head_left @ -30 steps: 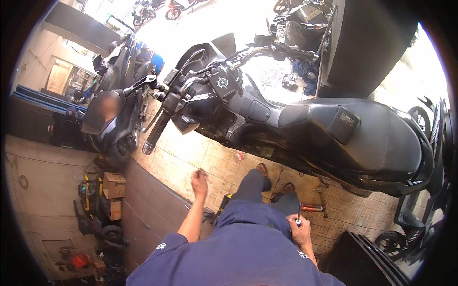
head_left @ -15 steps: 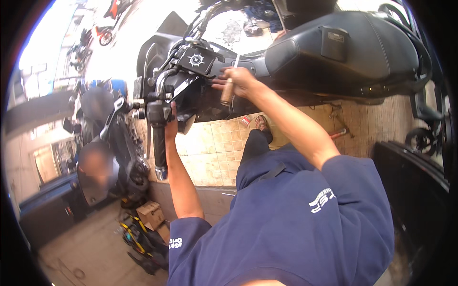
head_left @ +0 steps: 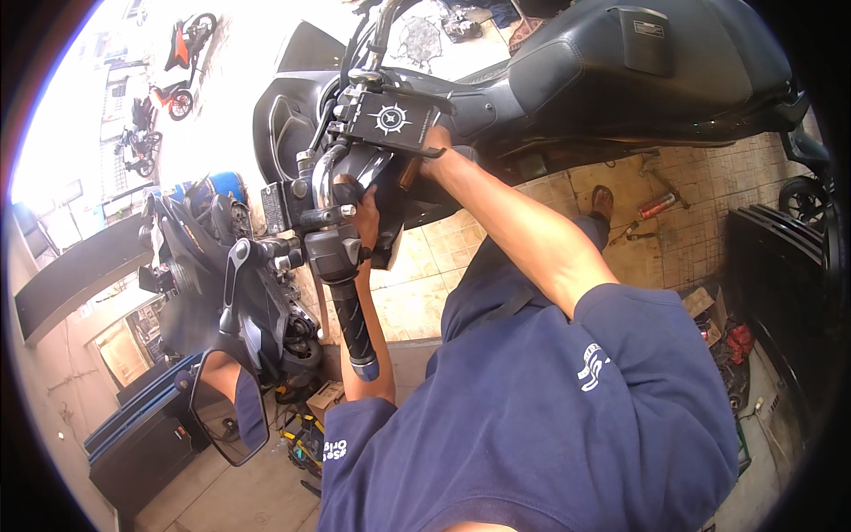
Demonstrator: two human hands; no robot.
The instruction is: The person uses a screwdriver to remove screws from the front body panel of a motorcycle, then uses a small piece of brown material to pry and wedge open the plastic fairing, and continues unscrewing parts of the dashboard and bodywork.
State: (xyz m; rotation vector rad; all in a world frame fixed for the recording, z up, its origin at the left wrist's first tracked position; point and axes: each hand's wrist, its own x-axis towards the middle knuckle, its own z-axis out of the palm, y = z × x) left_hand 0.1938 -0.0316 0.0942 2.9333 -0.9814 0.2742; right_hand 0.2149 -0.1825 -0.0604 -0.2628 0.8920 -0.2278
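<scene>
A dark scooter point(head_left: 550, 89) stands across the view. My right hand point(head_left: 436, 149) is at its centre panel, partly hidden under the black phone-holder plate point(head_left: 390, 118) on the handlebar. It is closed round a screwdriver point(head_left: 409, 174), whose brownish handle shows below the hand. My left hand point(head_left: 366, 217) reaches up behind the left handlebar grip point(head_left: 352, 328) to the front bodywork. Its fingers are mostly hidden by the handlebar and panels, so whether it holds anything does not show.
A mirror point(head_left: 230, 403) sticks out at the left, with another motorcycle point(head_left: 208, 266) behind it. On the tiled floor lie a hammer point(head_left: 665, 186) and a red can point(head_left: 658, 206), close to my foot. Dark panels point(head_left: 771, 275) stand at the right.
My right hand has gone from above the centre panel to under the phone-holder plate, taking the screwdriver along. My left hand has reached further in behind the handlebar. The view has shifted.
</scene>
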